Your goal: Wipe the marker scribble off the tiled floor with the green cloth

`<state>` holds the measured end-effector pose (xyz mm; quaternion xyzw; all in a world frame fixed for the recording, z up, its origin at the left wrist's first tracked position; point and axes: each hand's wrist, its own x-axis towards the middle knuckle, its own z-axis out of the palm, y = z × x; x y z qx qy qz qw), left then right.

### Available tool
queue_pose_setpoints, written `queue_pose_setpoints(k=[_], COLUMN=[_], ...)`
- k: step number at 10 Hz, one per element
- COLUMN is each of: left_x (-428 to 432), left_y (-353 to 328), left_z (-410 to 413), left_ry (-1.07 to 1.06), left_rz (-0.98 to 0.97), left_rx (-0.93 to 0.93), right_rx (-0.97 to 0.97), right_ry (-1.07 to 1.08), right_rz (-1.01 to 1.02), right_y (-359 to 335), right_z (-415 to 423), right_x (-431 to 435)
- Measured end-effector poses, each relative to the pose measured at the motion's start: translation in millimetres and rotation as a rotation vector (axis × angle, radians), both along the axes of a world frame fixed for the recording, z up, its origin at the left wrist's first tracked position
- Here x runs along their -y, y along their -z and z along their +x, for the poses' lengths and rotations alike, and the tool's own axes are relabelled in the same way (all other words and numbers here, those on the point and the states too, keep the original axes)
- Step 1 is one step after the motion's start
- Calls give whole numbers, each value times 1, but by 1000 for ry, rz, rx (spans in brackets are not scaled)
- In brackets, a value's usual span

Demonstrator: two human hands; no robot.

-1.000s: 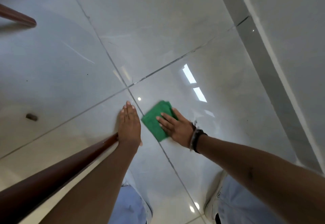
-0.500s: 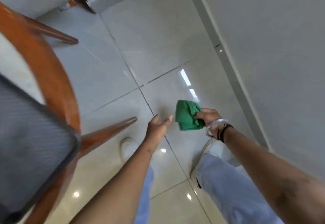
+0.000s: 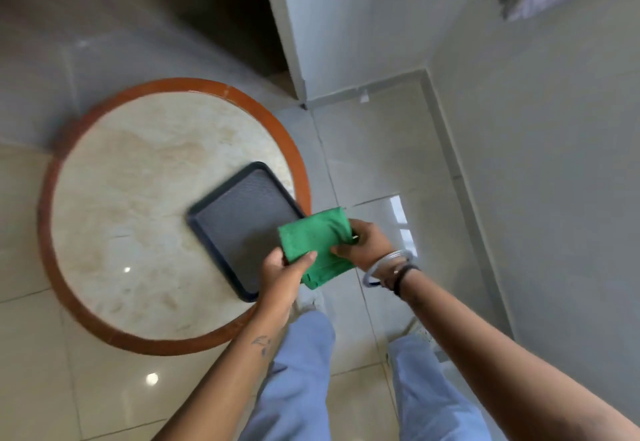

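The folded green cloth [image 3: 317, 246] hangs in the air between both hands, above the right edge of a dark tray. My left hand [image 3: 283, 273] pinches its lower left corner with thumb on top. My right hand [image 3: 364, 244] grips its right side, with bangles on the wrist. The glossy tiled floor [image 3: 388, 167] lies below and to the right; no marker scribble shows on it in this view.
A round marble-topped table with an orange-brown rim [image 3: 52, 232] stands at the left, carrying a dark blue tray [image 3: 239, 212]. My legs in light blue trousers [image 3: 298, 378] stand below. A white wall [image 3: 540, 149] runs along the right, and a dark doorway [image 3: 242, 7] opens at the top.
I rose from the floor, lifting the cloth off the tile with my right hand. The view swung to the round table, and my left hand has taken hold of the cloth too.
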<state>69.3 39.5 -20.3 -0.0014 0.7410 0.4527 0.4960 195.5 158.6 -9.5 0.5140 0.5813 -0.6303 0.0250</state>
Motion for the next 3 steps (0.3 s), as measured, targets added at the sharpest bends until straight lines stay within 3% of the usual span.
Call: queue_pose_setpoints(k=[1, 2, 3], left_x=[20, 20, 17], left_y=[8, 20, 30], left_z=[-34, -49, -59], left_ry=[-99, -116, -1], left_rz=[-122, -249, -406], left_rx=[-128, -224, -273], right_rx=[84, 145, 315], right_ry=[-141, -192, -277], right_rz=[175, 200, 263], right_y=[13, 27, 36], right_z=[-68, -96, -107], right_x=[23, 32, 46])
